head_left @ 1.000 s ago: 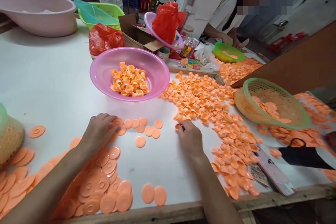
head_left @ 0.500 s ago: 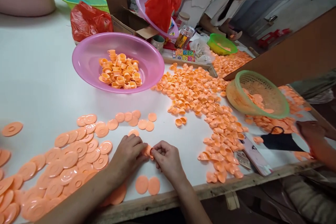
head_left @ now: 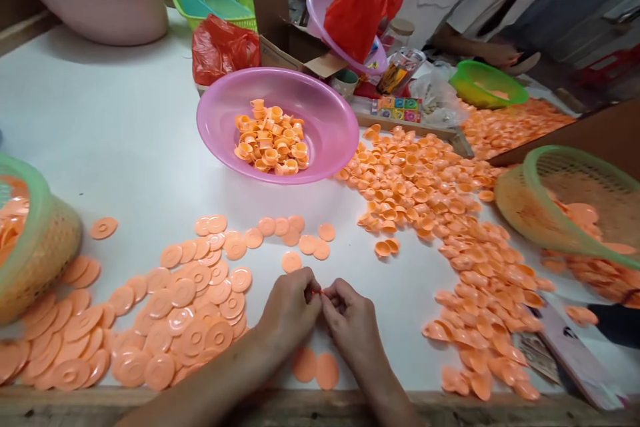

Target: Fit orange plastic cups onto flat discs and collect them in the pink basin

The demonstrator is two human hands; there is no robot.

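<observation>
The left hand (head_left: pixel 293 312) and right hand (head_left: pixel 353 323) meet fingertip to fingertip near the table's front edge (head_left: pixel 300 407), pinching a small orange piece (head_left: pixel 317 291) between them; it is too hidden to tell which way it points. Flat discs (head_left: pixel 190 307) crowd the left, small cups (head_left: pixel 450 247) the right, and bare tabletop (head_left: pixel 125 147) lies open before the pink bowl (head_left: pixel 220 127).

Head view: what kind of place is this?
Probably a small hand-assembly workshop. A white table is strewn with orange discs and orange cups, a pink bowl holds joined pieces, and the left hand and right hand pinch one piece together. Another person works at the far end.
</observation>
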